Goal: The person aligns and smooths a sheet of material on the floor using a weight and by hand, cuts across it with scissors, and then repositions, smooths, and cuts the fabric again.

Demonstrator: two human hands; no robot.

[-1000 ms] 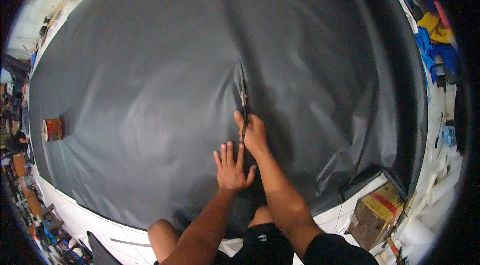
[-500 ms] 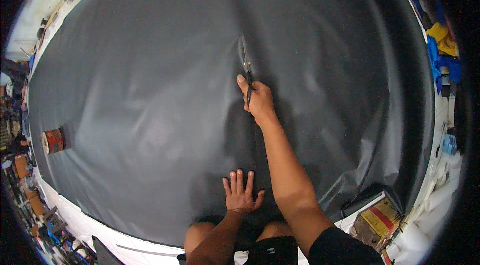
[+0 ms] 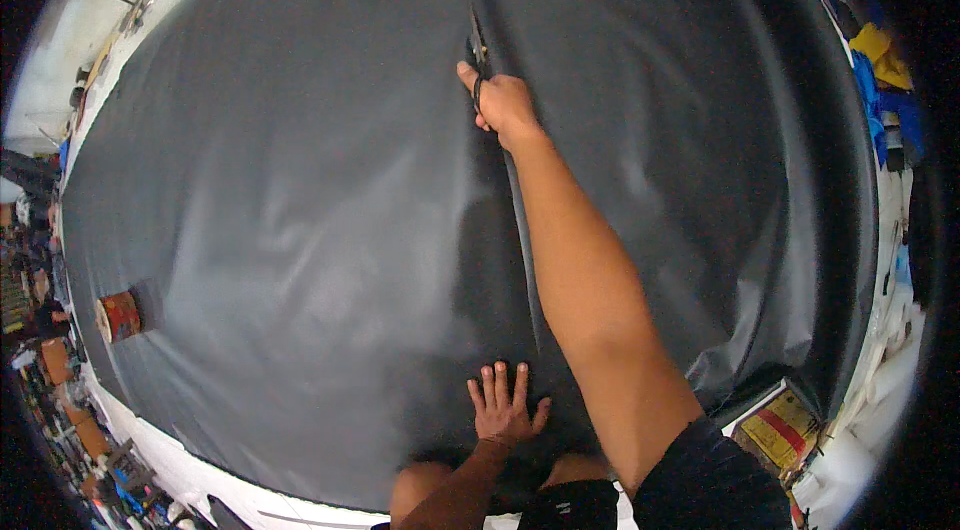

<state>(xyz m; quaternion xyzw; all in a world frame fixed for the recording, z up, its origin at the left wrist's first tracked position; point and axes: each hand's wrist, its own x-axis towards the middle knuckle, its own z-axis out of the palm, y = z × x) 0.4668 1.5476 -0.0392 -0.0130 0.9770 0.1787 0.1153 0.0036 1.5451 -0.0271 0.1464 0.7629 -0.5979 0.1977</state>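
Note:
A large sheet of black, faintly shiny material point(image 3: 330, 160) spreads under both hands. Far forward, my right hand point(image 3: 503, 105) is closed round the black handles of a pair of scissors point(image 3: 479, 50), its thumb in one loop. The blades point away from me and their tips meet the sheet. Behind the scissors a cut line runs back toward me, partly covered by my right forearm. My left hand point(image 3: 505, 412) lies flat near the sheet's front edge, fingers spread, pressing on the material just in front of my knees.
A red and brown cylindrical can or spool point(image 3: 119, 317) sits on the sheet at the left. At the near right stands a worn yellow and red box point(image 3: 777, 430). Cluttered goods line the left rim; yellow cloth point(image 3: 882, 55) and blue cloth lie at the right.
My right hand has pushed the scissors farther away from me, and the cut behind them is longer. My left hand stays flat on the sheet; the whole view has shifted slightly.

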